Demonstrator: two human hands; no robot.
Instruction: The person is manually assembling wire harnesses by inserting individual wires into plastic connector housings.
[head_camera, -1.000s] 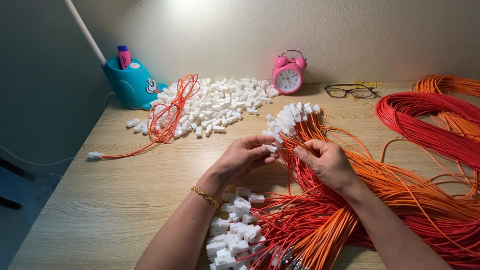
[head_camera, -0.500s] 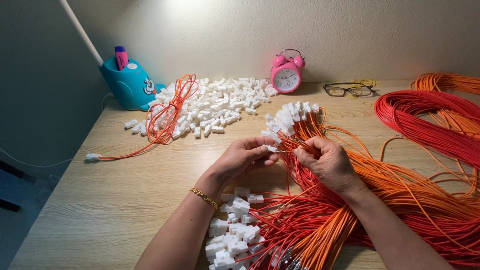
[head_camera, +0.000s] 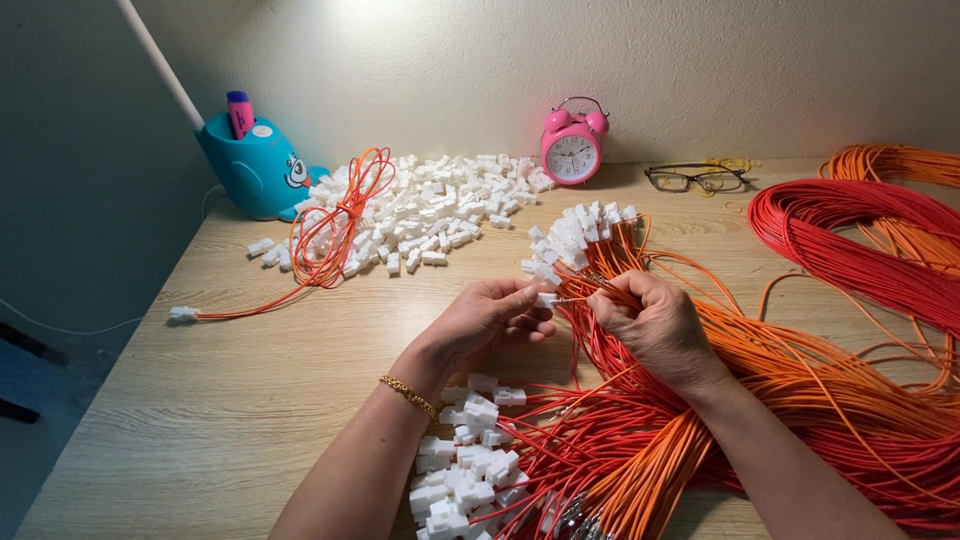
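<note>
My left hand (head_camera: 487, 320) pinches a small white plastic connector (head_camera: 546, 299) between thumb and fingertips. My right hand (head_camera: 652, 322) grips a thin orange wire (head_camera: 600, 291) whose metal end meets that connector. Both hands hover over a thick bundle of orange and red wires (head_camera: 700, 420) lying across the wooden table (head_camera: 230, 400). A cluster of wire ends fitted with white connectors (head_camera: 570, 240) fans out just beyond my hands. More connector-tipped ends (head_camera: 470, 470) lie under my left wrist, which wears a gold bracelet.
A heap of loose white connectors (head_camera: 430, 205) and a coiled orange wire bundle (head_camera: 335, 225) lie at the back left. A teal pen holder (head_camera: 250, 165), pink alarm clock (head_camera: 572, 145), glasses (head_camera: 695, 178) and red wire coils (head_camera: 860, 240) line the back and right.
My hands have stayed in the same spot; the fingers shifted slightly as the connector and wire end came together.
</note>
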